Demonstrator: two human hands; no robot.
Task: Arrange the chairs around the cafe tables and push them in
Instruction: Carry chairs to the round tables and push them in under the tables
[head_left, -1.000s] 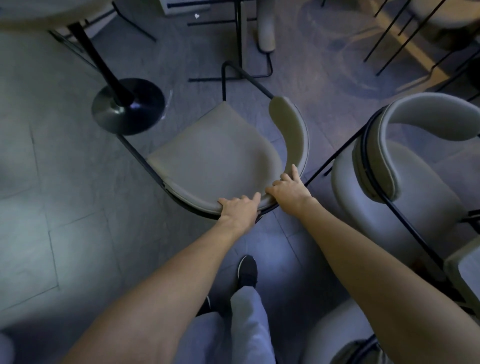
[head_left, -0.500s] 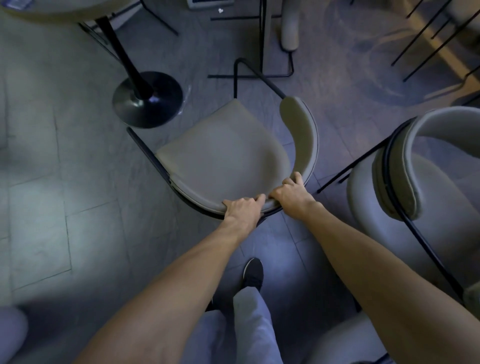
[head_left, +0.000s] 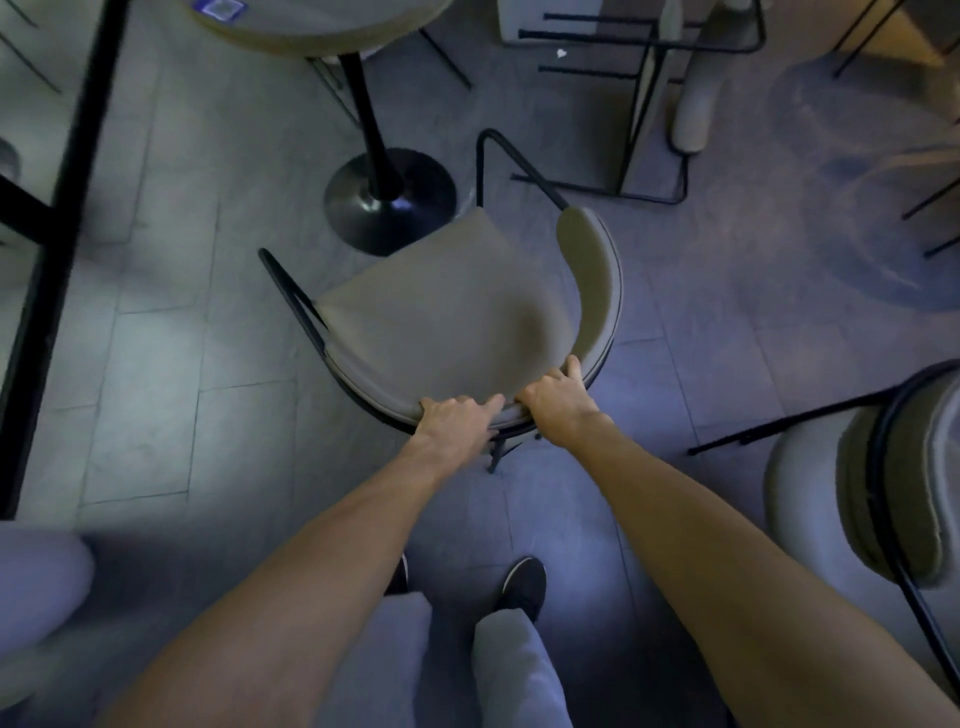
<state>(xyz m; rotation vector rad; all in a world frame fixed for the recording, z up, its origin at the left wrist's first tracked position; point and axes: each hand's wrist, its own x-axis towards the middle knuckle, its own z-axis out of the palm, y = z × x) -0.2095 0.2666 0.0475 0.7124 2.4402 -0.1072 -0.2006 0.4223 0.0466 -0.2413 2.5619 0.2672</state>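
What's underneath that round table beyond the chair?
A black post on a round black base, standing on the tiled floor, plus thin dark legs behind it. The tabletop covers anything farther under. The chair's front corner appears beside the base.

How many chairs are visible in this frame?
3: the centre chair, held by the left hand and right hand; the right-edge chair; the top chair. A blurred bottom-left shape may be another; more may be cut off.

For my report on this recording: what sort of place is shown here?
Likely a cafe or small eatery: a round pedestal table, a padded chair with a black metal frame, another matching chair at the right, and a tiled floor.
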